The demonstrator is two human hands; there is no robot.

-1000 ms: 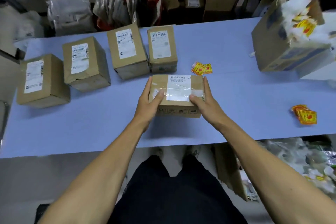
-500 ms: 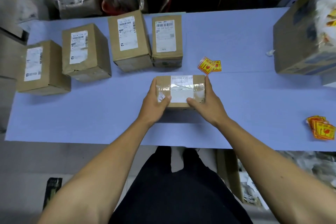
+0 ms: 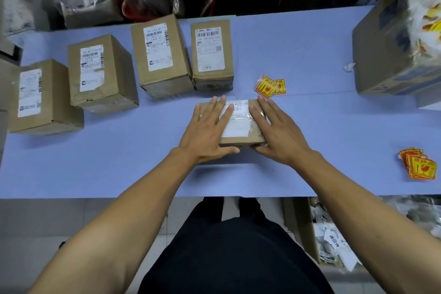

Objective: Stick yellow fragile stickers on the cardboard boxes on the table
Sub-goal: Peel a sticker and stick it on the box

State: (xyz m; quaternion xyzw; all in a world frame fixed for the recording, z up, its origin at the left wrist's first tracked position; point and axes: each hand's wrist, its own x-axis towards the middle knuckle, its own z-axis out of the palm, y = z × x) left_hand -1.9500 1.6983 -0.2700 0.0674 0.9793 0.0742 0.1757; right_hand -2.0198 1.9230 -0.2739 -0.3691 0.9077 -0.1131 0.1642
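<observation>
A small flat cardboard box (image 3: 238, 126) with a white label lies on the blue table (image 3: 119, 169) in front of me. My left hand (image 3: 210, 131) rests flat on its left half, fingers straight. My right hand (image 3: 274, 131) lies flat on its right half, thumb along the near edge. Two yellow fragile stickers (image 3: 268, 86) lie just behind the box. A stack of more yellow stickers (image 3: 418, 166) sits at the right near the table's front edge. Several taller labelled boxes stand in a row behind and to the left, the nearest (image 3: 212, 55) behind the small box.
A large open carton (image 3: 391, 50) stuffed with sticker backing paper stands at the far right. Bags and parcels pile up behind the table. A box of paper scraps (image 3: 334, 246) sits on the floor under the right side.
Both hands have shifted from gripping the small box's sides to lying flat on its top, fingers stretched out. The box stays in the same spot on the table.
</observation>
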